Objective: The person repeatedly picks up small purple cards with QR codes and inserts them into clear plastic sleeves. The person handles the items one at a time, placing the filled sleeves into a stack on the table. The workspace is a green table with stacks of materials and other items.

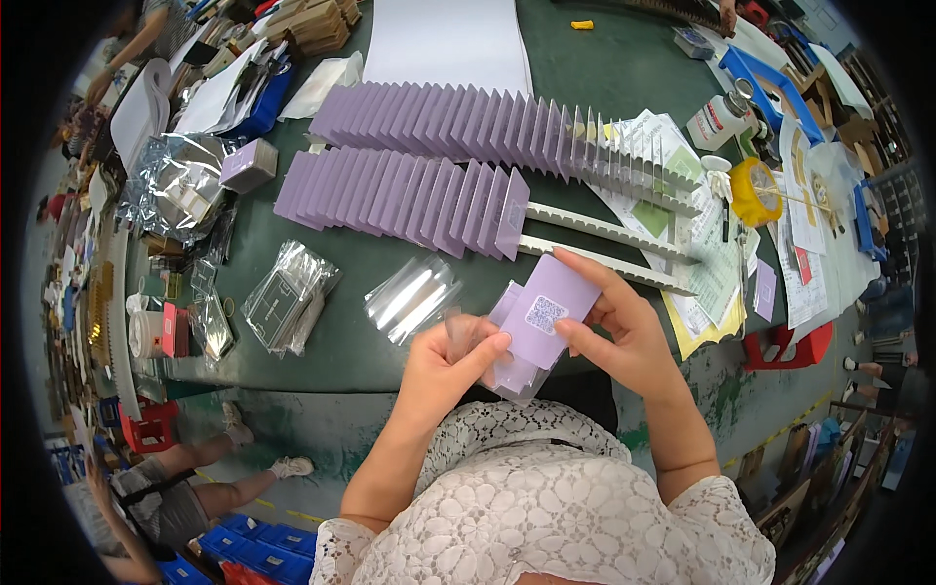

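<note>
My left hand pinches clear plastic sleeves, thumb on top, with lilac showing through the plastic. Between finger and thumb, my right hand grips a lilac card printed with a square code. The card's lower left end overlaps the clear sleeves; whether it is inside one I cannot tell. Just beyond my hands, two rows of lilac cards stand on edge in notched metal racks. A small pile of clear film sleeves lies on the table left of my hands.
Packs of printed clear bags and a lilac card stack lie on the green table's left. At right are papers, yellow tape, a white bottle and a blue tray. Other people are at the left edge.
</note>
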The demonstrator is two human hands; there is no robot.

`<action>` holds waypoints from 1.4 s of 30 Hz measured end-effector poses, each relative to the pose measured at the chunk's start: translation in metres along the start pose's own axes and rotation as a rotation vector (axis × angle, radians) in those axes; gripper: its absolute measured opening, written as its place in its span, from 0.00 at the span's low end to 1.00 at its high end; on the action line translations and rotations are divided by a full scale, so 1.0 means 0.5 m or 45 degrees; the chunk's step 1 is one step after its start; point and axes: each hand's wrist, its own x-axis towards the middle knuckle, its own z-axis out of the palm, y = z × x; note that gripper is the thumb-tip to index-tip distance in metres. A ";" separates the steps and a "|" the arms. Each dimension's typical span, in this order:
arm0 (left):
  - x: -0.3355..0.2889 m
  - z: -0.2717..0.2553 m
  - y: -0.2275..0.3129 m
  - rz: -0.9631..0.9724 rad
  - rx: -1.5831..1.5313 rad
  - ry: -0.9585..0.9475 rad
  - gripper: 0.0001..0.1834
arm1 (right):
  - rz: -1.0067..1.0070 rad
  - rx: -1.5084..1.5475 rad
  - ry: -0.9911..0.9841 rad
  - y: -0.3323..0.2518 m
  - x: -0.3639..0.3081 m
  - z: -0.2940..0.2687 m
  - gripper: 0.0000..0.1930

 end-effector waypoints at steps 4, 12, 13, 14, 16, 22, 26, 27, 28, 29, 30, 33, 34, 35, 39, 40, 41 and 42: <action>0.003 0.004 0.000 0.016 -0.009 0.043 0.04 | -0.109 -0.349 -0.145 0.001 -0.004 0.008 0.24; 0.037 -0.048 0.013 0.005 -0.221 0.177 0.14 | -0.253 -0.820 0.109 0.056 0.006 0.009 0.22; 0.040 -0.052 0.014 0.006 -0.280 0.171 0.16 | -0.320 -0.924 0.199 0.055 0.018 0.007 0.24; 0.041 -0.054 0.014 0.007 -0.339 0.164 0.18 | -0.354 -0.869 0.205 0.048 0.036 0.002 0.26; 0.038 -0.051 0.008 0.013 -0.320 0.104 0.19 | -0.424 -0.757 0.219 0.036 0.077 -0.006 0.30; 0.020 -0.023 0.021 -0.012 -0.114 0.032 0.18 | -0.507 -0.892 0.042 0.053 0.177 0.002 0.39; 0.015 -0.036 0.013 0.010 -0.059 0.056 0.18 | -0.628 -0.628 0.057 0.026 0.141 -0.003 0.37; 0.014 -0.032 0.014 0.004 -0.098 0.021 0.16 | -0.561 -0.379 0.043 0.026 0.123 0.003 0.34; 0.013 -0.023 0.018 -0.004 -0.135 -0.016 0.15 | -0.564 -0.355 -0.003 0.030 0.107 0.007 0.36; 0.014 -0.016 0.018 -0.012 -0.173 -0.053 0.14 | -0.567 -0.331 -0.048 0.034 0.092 0.009 0.37; 0.013 -0.012 0.015 -0.020 -0.155 -0.066 0.13 | -0.571 -0.305 -0.089 0.035 0.077 0.012 0.39; 0.013 -0.002 0.010 -0.047 -0.154 -0.086 0.09 | -0.515 -0.487 -0.046 0.029 0.040 0.008 0.35; 0.015 0.000 0.009 -0.042 -0.141 -0.076 0.09 | -0.495 -0.584 -0.036 0.028 0.032 0.003 0.33; 0.016 0.003 0.009 -0.037 -0.127 -0.066 0.09 | -0.542 -0.613 -0.004 0.030 0.029 0.000 0.32; 0.013 0.008 0.009 -0.045 -0.102 -0.093 0.09 | -0.564 -0.570 0.070 0.034 0.025 -0.004 0.31; 0.013 0.008 0.008 -0.028 -0.106 -0.091 0.09 | -0.570 -0.560 0.082 0.034 0.026 -0.003 0.31; 0.012 0.008 0.005 -0.011 -0.111 -0.089 0.10 | -0.576 -0.548 0.093 0.035 0.026 -0.003 0.30; 0.012 0.008 0.004 0.005 -0.115 -0.091 0.10 | -0.570 -0.520 0.115 0.038 0.025 -0.003 0.30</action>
